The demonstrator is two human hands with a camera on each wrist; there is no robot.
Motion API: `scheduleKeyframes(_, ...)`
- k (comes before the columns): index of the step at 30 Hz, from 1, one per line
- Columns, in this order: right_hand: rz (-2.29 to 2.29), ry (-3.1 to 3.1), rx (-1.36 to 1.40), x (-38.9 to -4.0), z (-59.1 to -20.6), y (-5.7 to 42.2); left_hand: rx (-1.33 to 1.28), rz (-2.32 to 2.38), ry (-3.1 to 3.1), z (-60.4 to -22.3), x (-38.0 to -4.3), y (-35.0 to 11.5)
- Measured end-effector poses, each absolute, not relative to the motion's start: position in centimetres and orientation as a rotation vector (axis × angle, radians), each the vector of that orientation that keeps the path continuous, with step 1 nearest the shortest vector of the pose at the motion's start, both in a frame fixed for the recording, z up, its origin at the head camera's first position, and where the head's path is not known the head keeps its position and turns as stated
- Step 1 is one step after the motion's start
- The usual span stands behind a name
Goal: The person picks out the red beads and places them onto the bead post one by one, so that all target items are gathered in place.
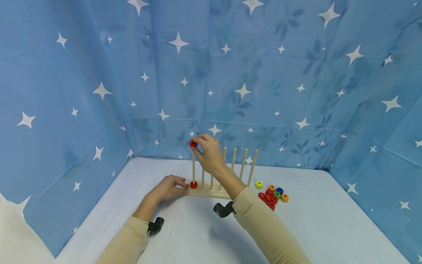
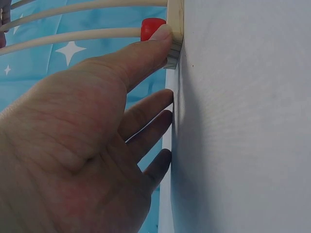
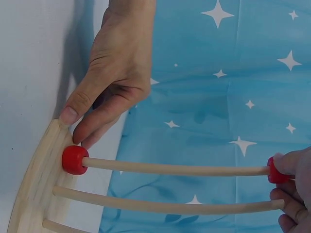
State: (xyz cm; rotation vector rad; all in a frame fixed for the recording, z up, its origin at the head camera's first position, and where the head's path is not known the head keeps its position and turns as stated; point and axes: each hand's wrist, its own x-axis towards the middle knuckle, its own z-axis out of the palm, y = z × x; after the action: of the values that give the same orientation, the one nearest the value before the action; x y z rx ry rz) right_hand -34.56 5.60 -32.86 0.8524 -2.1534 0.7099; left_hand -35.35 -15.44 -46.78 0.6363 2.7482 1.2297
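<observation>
My right hand (image 1: 211, 154) pinches a red bead (image 1: 193, 144) between thumb and fingers at the top of the leftmost peg (image 1: 193, 165). In the right wrist view the peg's tip meets this bead. Another red bead (image 3: 73, 160) sits round the same peg, down at the base. The wooden peg rack (image 1: 206, 194) has a row of several upright pegs, partly hidden behind my right hand and forearm. At its left end, my left hand (image 1: 169, 187) grips the base between thumb and index finger, while the other fingers (image 2: 150, 116) extend loosely beside the table surface.
To the right of the rack lies a loose group of beads: several red beads (image 1: 269, 198), orange beads (image 1: 284, 198), a green bead (image 1: 277, 195) and a blue bead (image 1: 280, 190). A yellow bead (image 1: 258, 184) lies apart. A starry blue curtain (image 1: 211, 73) surrounds the white table (image 1: 184, 234).
</observation>
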Motion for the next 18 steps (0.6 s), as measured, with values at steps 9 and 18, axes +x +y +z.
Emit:
scheduleKeyframes(9, 0.658, -2.214, 0.823, -34.4, -32.94, 5.58, 0.623, 1.222, 2.758, -46.81, -35.24, -15.48)
scheduleKeyframes(18, 0.635, -2.238, 0.813, -34.46, -32.94, 5.73, 0.628, 1.213, 2.775, -46.75, -35.2, -15.31)
